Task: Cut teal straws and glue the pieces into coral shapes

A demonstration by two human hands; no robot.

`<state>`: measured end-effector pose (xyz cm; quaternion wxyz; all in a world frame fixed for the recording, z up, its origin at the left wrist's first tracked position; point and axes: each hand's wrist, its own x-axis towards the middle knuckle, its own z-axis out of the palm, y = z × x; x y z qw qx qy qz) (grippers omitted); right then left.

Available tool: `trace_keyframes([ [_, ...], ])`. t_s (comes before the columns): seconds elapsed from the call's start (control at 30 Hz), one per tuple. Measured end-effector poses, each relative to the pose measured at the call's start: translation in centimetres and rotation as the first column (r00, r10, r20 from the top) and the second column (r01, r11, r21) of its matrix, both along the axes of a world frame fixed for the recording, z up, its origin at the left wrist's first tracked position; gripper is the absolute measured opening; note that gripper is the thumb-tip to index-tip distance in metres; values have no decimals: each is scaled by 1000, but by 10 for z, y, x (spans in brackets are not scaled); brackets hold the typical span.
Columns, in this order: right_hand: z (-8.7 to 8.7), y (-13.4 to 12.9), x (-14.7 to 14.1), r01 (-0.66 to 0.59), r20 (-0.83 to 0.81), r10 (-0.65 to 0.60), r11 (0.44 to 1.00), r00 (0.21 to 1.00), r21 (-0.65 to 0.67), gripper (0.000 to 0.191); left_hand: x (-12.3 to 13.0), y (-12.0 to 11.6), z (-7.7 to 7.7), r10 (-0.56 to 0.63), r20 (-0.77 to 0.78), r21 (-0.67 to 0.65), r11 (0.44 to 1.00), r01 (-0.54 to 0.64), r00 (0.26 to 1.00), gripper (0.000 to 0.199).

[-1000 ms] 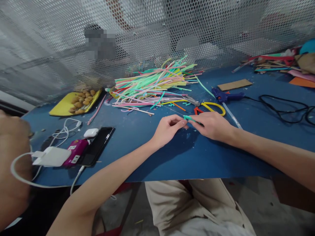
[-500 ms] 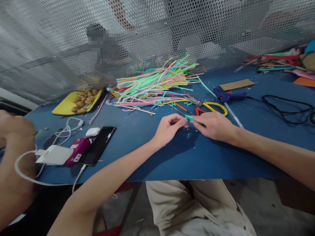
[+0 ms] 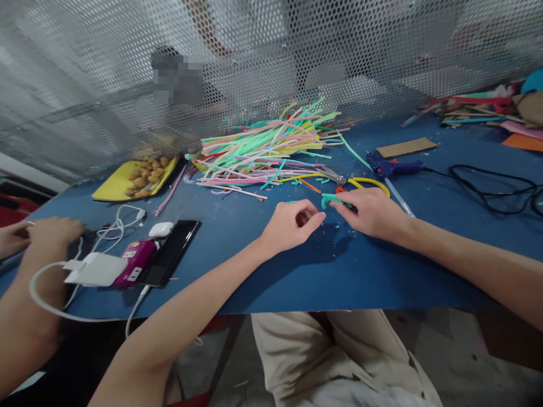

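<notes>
My right hand pinches a short turquoise pipe cleaner whose free end bends into a small hook. Just left of it, my left hand has curled fingers with the thumb apart from them, and I see nothing between them. A speck of green shows behind its knuckles; whether it touches the hand I cannot tell. Scissors with yellow and red handles lie beyond my right hand, partly covered by it. Past both hands spreads a heap of colored pipe cleaners, with small cut bits on the blue table.
To the right are a blue glue gun, its black cable and a cardboard strip. On the left lie a phone, a white charger, cables and a yellow plate. Another person's arm rests at far left.
My left hand has let go of the turquoise pipe cleaner and drawn slightly away. The pipe cleaner's end now curls in my right hand. The other person's hand has moved onto the table.
</notes>
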<state>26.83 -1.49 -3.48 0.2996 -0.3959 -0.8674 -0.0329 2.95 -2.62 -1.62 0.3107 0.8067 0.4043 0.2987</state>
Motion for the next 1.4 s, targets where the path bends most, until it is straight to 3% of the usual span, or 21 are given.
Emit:
trace_keyframes([
  [0.07,0,2,2,0,-9,0,1000,1000,-12,31,-6,4,3,-27,-115,255,965,56,993,31],
  [0.17,3,2,4,-36,-21,35,998,999,-54,30,-19,13,9,-12,-209,601,787,139,978,19],
  [0.23,7,0,3,-50,-46,45,992,998,-115,30,-27,20,14,77,-253,738,660,141,964,20],
  [0.3,12,-2,2,-41,-95,20,974,995,-223,31,-34,25,18,148,-313,772,614,160,938,29],
  [0.4,19,-6,0,-71,-193,-14,901,981,-429,35,-39,30,20,172,-407,746,630,217,897,34],
  [0.47,21,-8,-2,-156,-285,-14,811,959,-565,37,-38,32,19,172,-430,734,639,231,886,32],
  [0.57,20,-11,-5,-364,-467,-35,576,883,-732,37,-34,32,16,152,-439,719,651,245,886,30],
  [0.63,17,-12,-7,-499,-570,-92,383,816,-777,37,-31,30,14,107,-435,702,662,263,894,25],
  [0.7,16,-13,-7,-573,-617,-169,249,768,-781,37,-30,28,14,47,-431,667,689,284,901,24],
  [0.9,20,-15,-8,-605,-616,-245,127,749,-786,38,-27,21,10,-4,-430,614,732,295,903,26],
  [1.03,23,-13,-6,-655,-608,-340,-30,717,-755,43,-25,19,6,27,-404,615,748,249,914,26],
  [1.13,24,-14,-5,-626,-571,-306,-123,762,-770,42,-24,18,6,21,-386,605,760,236,922,27],
  [1.2,24,-15,-6,-586,-546,-255,-119,798,-801,44,-24,17,8,10,-371,572,790,220,929,27],
  [1.23,24,-16,-6,-548,-520,-228,-82,823,-832,49,-24,16,9,5,-359,552,807,208,933,27],
  [1.27,23,-17,-6,-493,-482,-198,-11,854,-870,56,-24,15,10,0,-346,533,823,196,938,26],
  [1.3,23,-19,-6,-423,-434,-162,101,886,-901,63,-24,14,11,-5,-332,519,834,187,943,26],
  [1.33,23,-19,-6,-342,-382,-123,257,916,-904,69,-24,14,11,-7,-318,513,840,179,948,25],
  [1.4,25,-20,-2,-195,-283,-47,618,958,-762,72,-25,13,12,-11,-306,518,837,177,952,23],
])
